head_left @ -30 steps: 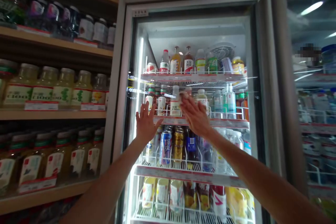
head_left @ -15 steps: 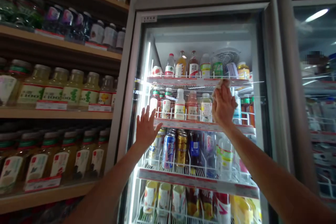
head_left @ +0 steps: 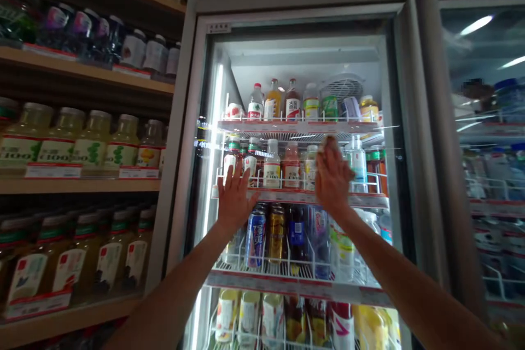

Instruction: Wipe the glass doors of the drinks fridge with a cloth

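Pale crumpled cloth [head_left: 329, 144] pressed on fridge glass door [head_left: 295, 65], mid-height, right of centre; right hand [head_left: 333, 179] grip closed over it. Flat on glass: left hand [head_left: 233, 197], grip wide, fingers spread. Drink bottles [head_left: 271, 167] behind.

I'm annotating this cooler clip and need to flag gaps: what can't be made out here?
- Head view: the pale wad under the right hand is mostly covered by it; material and grip unclear.
- Labels on the yellow-drink glass jars on the wooden shelf are too blurred to read.
- The lowest bottle row in the lit cooler is cut off by the bottom edge.
- The neighbouring cooler's glass door is veiled by reflections.
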`<state>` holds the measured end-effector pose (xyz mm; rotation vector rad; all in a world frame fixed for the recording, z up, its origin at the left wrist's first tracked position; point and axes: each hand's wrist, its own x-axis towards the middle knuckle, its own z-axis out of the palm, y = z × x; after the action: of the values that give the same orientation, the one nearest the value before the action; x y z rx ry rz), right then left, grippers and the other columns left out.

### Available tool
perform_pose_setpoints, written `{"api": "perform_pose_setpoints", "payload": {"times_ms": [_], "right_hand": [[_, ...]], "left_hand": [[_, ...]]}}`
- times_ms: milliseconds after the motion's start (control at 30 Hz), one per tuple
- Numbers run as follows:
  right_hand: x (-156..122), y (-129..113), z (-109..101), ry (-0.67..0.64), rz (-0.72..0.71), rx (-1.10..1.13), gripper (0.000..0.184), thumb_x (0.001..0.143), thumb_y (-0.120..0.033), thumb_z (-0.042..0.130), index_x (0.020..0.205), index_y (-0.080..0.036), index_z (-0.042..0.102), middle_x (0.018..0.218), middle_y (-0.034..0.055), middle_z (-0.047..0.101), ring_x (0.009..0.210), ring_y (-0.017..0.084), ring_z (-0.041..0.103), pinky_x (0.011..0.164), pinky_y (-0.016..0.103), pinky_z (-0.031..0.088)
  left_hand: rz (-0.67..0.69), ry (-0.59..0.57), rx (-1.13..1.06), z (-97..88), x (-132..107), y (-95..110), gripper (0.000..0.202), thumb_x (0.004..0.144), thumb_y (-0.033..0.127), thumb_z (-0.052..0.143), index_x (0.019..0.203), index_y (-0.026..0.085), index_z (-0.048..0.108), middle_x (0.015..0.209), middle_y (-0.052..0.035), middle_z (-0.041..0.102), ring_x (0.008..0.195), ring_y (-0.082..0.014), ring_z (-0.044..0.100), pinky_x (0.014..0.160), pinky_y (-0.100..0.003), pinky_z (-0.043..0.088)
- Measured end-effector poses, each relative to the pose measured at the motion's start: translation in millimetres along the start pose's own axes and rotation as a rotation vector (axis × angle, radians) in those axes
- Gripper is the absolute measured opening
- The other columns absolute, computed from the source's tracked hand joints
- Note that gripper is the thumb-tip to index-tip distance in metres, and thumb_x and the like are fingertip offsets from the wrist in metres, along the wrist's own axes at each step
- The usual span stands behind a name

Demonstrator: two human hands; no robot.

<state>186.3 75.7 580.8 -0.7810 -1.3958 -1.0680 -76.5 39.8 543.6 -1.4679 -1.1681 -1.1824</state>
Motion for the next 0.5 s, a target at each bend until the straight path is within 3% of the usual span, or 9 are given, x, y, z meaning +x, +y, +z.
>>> {"api": "perform_pose_setpoints", "payload": {"times_ms": [67,133,267,300,433,500], "right_hand": [[-5,-12,-1,-0.134,-0.198,0.054,0.051,0.089,-0.022,0.035,0.140,-0.025,0.035,0.149,0.0042,0.032,0.142,0.022,0.015,0.112,0.049,0.021],[-4,-12,-3,-0.178,-0.245,0.074,0.051,0.089,-0.022,0.036,0.140,-0.028,0.035,0.148,0.0009,0.034,0.141,0.019,0.019,0.113,0.047,0.022],[7,-8,0,-0.001,0.060,0.012,0.053,0.089,-0.024,0.035,0.141,-0.020,0.032,0.151,0.0101,0.027,0.141,0.028,0.018,0.108,0.057,0.022],[6,-14,3,-0.004,0.063,0.012,0.054,0.089,-0.023,0.036,0.142,-0.020,0.030,0.151,0.0106,0.025,0.141,0.029,0.015,0.108,0.058,0.022],[-3,-54,9,-0.220,-0.357,0.117,0.060,0.086,-0.019,0.040,0.144,-0.028,0.026,0.150,0.0004,0.030,0.141,0.022,0.018,0.112,0.047,0.023],[4,-64,11,-0.243,-0.384,0.128,0.058,0.086,-0.019,0.040,0.142,-0.027,0.029,0.149,0.0005,0.033,0.140,0.022,0.020,0.113,0.047,0.022]], "left_hand": [[-0.007,0.009,-0.019,0.4,0,1,0.060,0.089,0.051,0.035,0.139,0.018,0.034,0.150,-0.0137,0.026,0.141,-0.0292,0.017,0.111,-0.055,0.017],[-0.006,0.010,-0.036,0.6,0,2,0.061,0.089,0.051,0.036,0.140,0.018,0.033,0.150,-0.0137,0.027,0.140,-0.0297,0.017,0.111,-0.056,0.017],[-0.014,0.007,-0.041,-0.2,1,5,0.059,0.089,0.048,0.037,0.141,0.019,0.031,0.150,-0.0131,0.026,0.141,-0.0289,0.016,0.111,-0.056,0.018],[-0.018,0.006,-0.036,-0.8,0,6,0.059,0.089,0.048,0.038,0.141,0.019,0.030,0.150,-0.0130,0.026,0.141,-0.0286,0.016,0.111,-0.056,0.018],[-0.008,-0.024,-0.013,-4.7,-6,-1,0.059,0.090,0.049,0.036,0.140,0.019,0.032,0.150,-0.0129,0.027,0.141,-0.0285,0.017,0.111,-0.055,0.018],[-0.012,-0.044,0.005,-6.7,-11,-10,0.060,0.090,0.051,0.035,0.140,0.018,0.032,0.149,-0.0136,0.028,0.140,-0.0288,0.018,0.111,-0.054,0.019]]}}
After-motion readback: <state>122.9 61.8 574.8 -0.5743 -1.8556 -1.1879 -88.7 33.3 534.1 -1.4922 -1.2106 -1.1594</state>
